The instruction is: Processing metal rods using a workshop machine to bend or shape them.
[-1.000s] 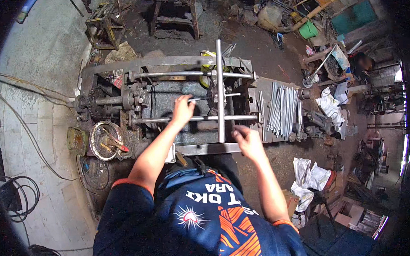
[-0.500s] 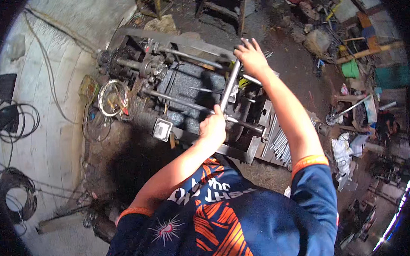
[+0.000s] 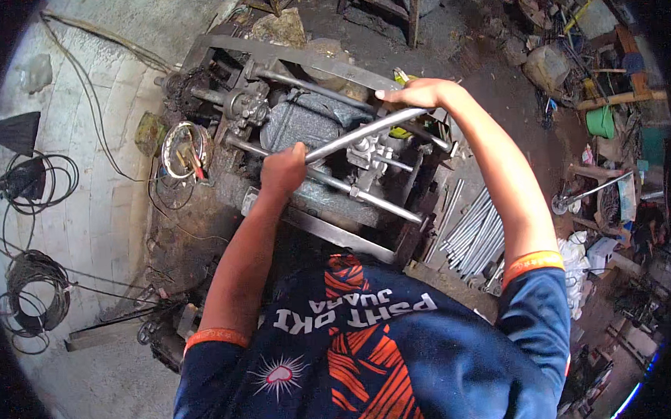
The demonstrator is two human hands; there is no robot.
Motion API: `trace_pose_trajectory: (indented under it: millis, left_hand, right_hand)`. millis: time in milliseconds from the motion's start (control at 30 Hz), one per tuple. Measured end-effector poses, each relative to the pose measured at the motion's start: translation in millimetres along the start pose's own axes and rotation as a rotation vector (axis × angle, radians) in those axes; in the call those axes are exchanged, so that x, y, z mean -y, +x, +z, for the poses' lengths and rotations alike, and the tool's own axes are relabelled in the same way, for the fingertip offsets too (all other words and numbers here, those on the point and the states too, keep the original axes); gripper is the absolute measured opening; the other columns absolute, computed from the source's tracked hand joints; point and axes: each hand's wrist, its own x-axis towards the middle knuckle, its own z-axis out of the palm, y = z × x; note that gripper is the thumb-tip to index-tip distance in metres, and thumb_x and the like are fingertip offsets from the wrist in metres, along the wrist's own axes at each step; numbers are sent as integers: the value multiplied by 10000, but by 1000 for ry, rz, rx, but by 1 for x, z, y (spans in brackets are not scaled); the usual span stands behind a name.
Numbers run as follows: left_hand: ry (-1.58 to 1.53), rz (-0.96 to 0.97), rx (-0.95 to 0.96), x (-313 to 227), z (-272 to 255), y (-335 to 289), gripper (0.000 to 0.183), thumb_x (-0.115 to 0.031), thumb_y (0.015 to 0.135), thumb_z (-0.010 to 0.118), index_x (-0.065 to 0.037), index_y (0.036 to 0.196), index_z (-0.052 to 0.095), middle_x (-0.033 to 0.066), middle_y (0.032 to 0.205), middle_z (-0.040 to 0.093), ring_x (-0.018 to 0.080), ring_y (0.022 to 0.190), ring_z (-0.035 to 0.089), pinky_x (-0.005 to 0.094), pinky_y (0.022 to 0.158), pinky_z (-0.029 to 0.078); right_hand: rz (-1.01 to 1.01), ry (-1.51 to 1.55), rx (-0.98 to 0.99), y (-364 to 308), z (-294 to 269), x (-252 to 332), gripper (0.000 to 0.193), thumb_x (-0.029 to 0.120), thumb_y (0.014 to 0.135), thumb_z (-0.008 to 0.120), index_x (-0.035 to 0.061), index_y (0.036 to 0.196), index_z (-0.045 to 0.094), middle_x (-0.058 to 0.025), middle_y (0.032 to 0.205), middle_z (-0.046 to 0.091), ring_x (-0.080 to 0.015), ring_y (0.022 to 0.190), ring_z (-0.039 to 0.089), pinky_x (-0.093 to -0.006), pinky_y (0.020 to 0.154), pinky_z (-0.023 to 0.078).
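Note:
A long, smooth metal bar (image 3: 362, 131) slants across a metal machine, above its carriage fitting (image 3: 367, 152). My left hand (image 3: 283, 170) is closed round the bar's left end, thumb up. At the far right end, my right hand (image 3: 422, 94) is over the bar with its thumb stretched left. Its other fingers are mostly hidden, but the hand appears to grip the bar. Beneath run the machine's parallel round rods (image 3: 380, 200), and a grey, speckled surface (image 3: 302, 121) shows between them. Whether the bar is joined to the fitting is hard to see.
Several thin metal rods (image 3: 475, 229) lie in a pile right of the machine frame (image 3: 344, 235). A round container with tools (image 3: 185, 150) stands at its left. Coiled cables (image 3: 36, 294) lie farther left. A green bucket (image 3: 600, 121) and clutter fill the right side.
The bar has swung clockwise from steep to a shallow slant. My left hand has moved left and slightly away, my right hand slightly right and nearer. The right hand's raised fingers have come down.

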Motion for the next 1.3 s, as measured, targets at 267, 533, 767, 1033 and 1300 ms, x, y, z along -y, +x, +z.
trace_pose_trajectory:
  millis: [267, 533, 767, 1033, 1300]
  left_hand:
    - [22, -44, 51, 11, 3, 9, 52, -150, 835, 507, -108, 823, 479, 127, 695, 631, 354, 593, 637, 485, 515, 494]
    - [91, 188, 104, 45, -2, 53, 91, -154, 863, 468, -95, 830, 529, 130, 672, 640, 359, 588, 641, 463, 529, 509]
    - [114, 272, 221, 58, -2, 90, 218, -208, 887, 401, -87, 912, 581, 165, 838, 681, 389, 752, 662, 515, 713, 512]
    - [76, 304, 297, 52, -18, 90, 230, -189, 888, 426, -52, 941, 603, 175, 850, 688, 354, 790, 684, 486, 700, 532]
    - [-20, 49, 199, 38, -24, 72, 150, -162, 739, 626, -58, 845, 644, 173, 804, 681, 335, 790, 686, 452, 692, 550]
  right_hand:
    - [159, -132, -40, 5, 9, 10, 421, 452, 749, 661, 60, 891, 716, -100, 960, 697, -239, 839, 645, -363, 758, 499]
    - [310, -149, -368, -31, 50, 15, 521, 475, 818, 488, 100, 1134, 664, -117, 1232, 614, -273, 1127, 593, -389, 938, 465]
    - [432, -256, -642, -55, 92, 41, 535, 483, 891, 379, 83, 1044, 699, -138, 1091, 670, -286, 1041, 634, -411, 903, 486]
    - [481, -301, -745, -55, 106, 44, 568, 469, 886, 359, 27, 956, 709, -203, 1034, 669, -319, 987, 651, -418, 903, 493]
    - [204, -367, -940, -13, 164, 119, 477, 467, 910, 446, 91, 1168, 588, -138, 1191, 589, -310, 1194, 498, -609, 1039, 279]
